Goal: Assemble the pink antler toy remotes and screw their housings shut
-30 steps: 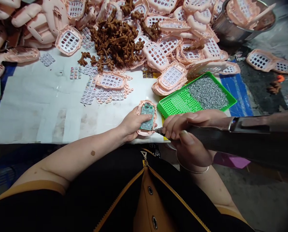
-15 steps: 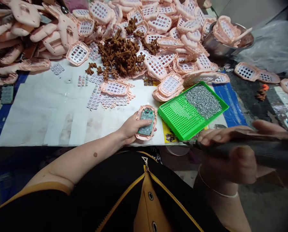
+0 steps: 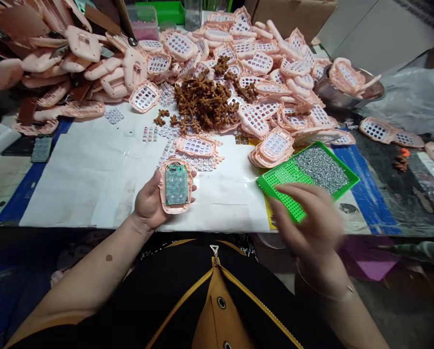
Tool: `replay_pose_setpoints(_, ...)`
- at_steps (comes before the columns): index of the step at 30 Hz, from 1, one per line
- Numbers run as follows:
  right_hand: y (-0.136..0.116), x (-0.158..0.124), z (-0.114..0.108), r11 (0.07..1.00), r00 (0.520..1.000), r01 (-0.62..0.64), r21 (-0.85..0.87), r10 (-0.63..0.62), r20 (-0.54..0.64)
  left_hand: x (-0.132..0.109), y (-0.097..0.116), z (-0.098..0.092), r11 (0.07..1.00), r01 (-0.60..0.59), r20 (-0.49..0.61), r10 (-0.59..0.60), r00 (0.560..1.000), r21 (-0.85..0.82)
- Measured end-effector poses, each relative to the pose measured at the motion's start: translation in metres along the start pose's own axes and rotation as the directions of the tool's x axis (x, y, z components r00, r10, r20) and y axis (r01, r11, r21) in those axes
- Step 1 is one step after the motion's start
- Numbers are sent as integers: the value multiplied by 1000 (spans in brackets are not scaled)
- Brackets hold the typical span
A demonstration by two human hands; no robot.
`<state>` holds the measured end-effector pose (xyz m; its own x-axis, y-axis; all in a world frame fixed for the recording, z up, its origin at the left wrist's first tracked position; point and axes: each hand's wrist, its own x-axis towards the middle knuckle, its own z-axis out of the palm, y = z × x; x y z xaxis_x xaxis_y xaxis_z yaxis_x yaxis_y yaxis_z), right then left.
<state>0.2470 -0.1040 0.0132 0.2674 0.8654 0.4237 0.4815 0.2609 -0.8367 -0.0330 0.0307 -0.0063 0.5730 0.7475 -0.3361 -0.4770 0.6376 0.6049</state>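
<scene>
My left hand (image 3: 147, 201) holds a pink plastic shell (image 3: 163, 196) from below and the side, its fingertips showing past the right edge. Inside the shell lies a green circuit board (image 3: 176, 184) under a greyish translucent keypad. Over the near edge of a green perforated tray (image 3: 285, 177) is my right hand (image 3: 311, 223), blurred by motion, its thumb and fingers apart and nothing visible between them. Small silver screws (image 3: 322, 167) fill the tray's right part. At the right, below table height, a dark electric screwdriver (image 3: 420, 251) is apart from my hand.
Behind lie a heap of brown bone-shaped pieces (image 3: 205, 99) and a large pile of pink shells (image 3: 256, 63). More pink casings (image 3: 118, 80) are heaped left. A metal bowl (image 3: 369, 92) stands back right. Keypad sheets (image 3: 204, 164) lie mid-table.
My right hand has let go of the screwdriver and moved left to the tray. My left hand has shifted left with the shell, its thumb now off the keypad. The view has shifted.
</scene>
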Motion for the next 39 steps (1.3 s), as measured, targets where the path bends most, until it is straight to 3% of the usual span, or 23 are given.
replay_pose_setpoints(4,29,47,54,891,974,112,-440,-12,225,-6,7,-1,998,31,-17,-33,999,-63)
replay_pose_setpoints(8,44,79,91,790,973,99,-605,51,225,-8,6,3,984,123,4,-123,992,-132)
replay_pose_setpoints(14,58,73,90,734,972,171,-657,-16,235,1,-4,3,972,137,23,-135,991,-191)
replay_pose_setpoints(20,72,66,89,766,985,129,-629,-24,173,0,-7,-3,985,9,-27,-13,1000,-171)
replay_pose_setpoints(25,76,65,92,827,996,82,-556,-52,70,1,-6,-6,985,-34,-74,21,997,-170)
replay_pose_setpoints(29,69,65,96,837,989,138,-529,-89,117,2,-6,-9,982,-62,-84,48,995,-181)
replay_pose_setpoints(34,58,94,108,819,971,201,-537,-94,220,0,-8,-8,977,-72,-142,43,989,-200)
replay_pose_setpoints(39,63,135,126,738,957,194,-646,0,289,-3,-12,-9,973,-53,-132,23,991,-227)
